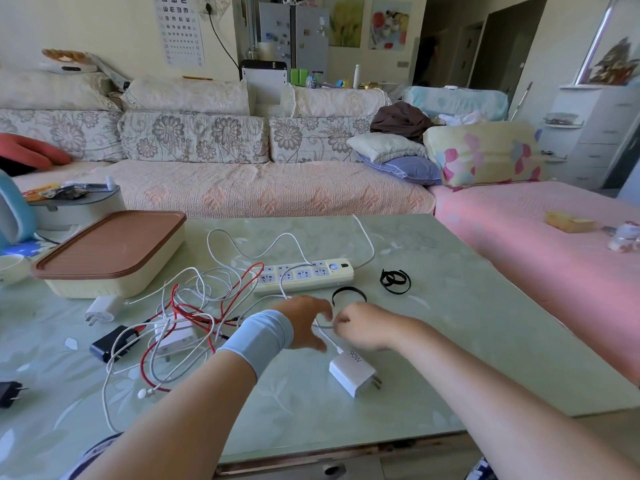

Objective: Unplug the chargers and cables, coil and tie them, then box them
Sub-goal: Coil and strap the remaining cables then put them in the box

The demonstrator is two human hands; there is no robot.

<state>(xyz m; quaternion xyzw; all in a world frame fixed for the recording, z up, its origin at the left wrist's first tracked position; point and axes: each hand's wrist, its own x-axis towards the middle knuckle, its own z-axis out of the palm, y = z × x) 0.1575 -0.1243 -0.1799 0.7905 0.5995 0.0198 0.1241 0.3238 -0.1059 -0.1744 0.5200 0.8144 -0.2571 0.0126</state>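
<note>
A white 90W charger (352, 373) lies on the green table (450, 306), and its white cable (323, 332) runs up between my hands. My right hand (363, 323) pinches that cable with curled fingers. My left hand (306, 322), with a light blue wristband, is beside it and touches the same cable; its grip is hard to tell. A white power strip (304, 274) lies just beyond. Left of my hands a tangle of white and red cables (194, 306) covers another white charger (175, 336). A white plug (102, 308) and a black adapter (112, 342) lie further left.
A cream box with a brown lid (110, 251) stands at the back left. Black strap ties (394, 280) and a single black strap (348, 292) lie right of the strip. Another black plug (8, 393) sits at the left edge. A sofa (242, 181) runs behind the table.
</note>
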